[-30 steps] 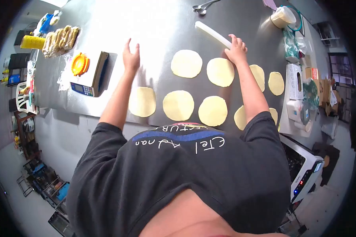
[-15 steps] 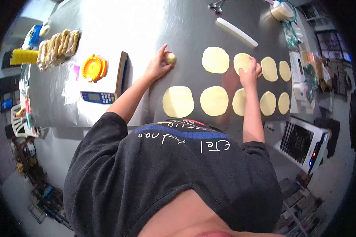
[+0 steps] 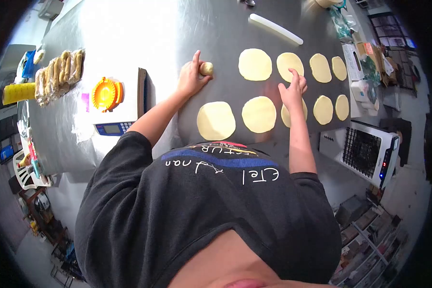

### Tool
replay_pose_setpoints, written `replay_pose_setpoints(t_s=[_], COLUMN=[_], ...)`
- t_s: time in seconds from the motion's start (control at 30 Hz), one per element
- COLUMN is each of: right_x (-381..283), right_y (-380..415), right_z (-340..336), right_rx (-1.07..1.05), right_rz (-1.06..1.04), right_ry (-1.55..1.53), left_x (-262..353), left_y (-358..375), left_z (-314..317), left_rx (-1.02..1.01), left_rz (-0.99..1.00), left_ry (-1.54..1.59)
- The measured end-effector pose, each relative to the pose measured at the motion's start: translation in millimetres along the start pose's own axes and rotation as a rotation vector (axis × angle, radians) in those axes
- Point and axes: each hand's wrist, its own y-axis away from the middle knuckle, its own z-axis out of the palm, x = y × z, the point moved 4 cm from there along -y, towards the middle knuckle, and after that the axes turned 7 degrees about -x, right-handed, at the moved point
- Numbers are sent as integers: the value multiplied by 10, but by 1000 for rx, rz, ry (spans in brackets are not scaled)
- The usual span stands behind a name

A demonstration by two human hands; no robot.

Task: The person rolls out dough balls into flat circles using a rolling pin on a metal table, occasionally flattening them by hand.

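Observation:
On the left of the steel table my left hand (image 3: 192,77) curls its thumb and fingers round a small dough ball (image 3: 206,68), its index finger stretched out. My right hand (image 3: 292,90) is open with fingers apart and nothing in it. It sits between two flat dough rounds: its fingertips overlap the lower edge of the upper one (image 3: 289,62), and the wrist partly covers the lower one (image 3: 285,114). Several more flattened rounds lie in two rows, among them a large round (image 3: 255,65) and another (image 3: 216,121) nearest my left forearm.
A white rolling pin (image 3: 276,29) lies beyond the dough rows. Left of my arm stands a digital scale (image 3: 113,128) with an orange dumpling press (image 3: 104,94) on it. Wrapped rolls (image 3: 60,74) lie farther left. Boxes and bags line the right table edge (image 3: 354,103).
My right hand has let go of the upper dough round and drawn back toward me, its fingers opening. My left hand stays at the dough ball. The whole view has shifted slightly.

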Motion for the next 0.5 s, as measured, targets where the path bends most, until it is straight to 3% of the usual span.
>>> replay_pose_setpoints(t_s=[0.13, 0.27, 0.33, 0.5], right_x=[-129, -368, -434, -659], right_y=[-153, -252, -316, -409], right_z=[107, 196, 266, 390], right_rx=[-26, -94, -121, -190], right_rz=[-74, -148, -176, -199], right_ry=[7, -7, -9, -70], left_x=[15, 26, 19, 52], left_y=[32, 102, 133, 139], left_z=[33, 43, 46, 30], left_rx=[-5, 92, 38, 65], left_rz=[128, 88, -55, -14], left_ry=[146, 86, 59, -68])
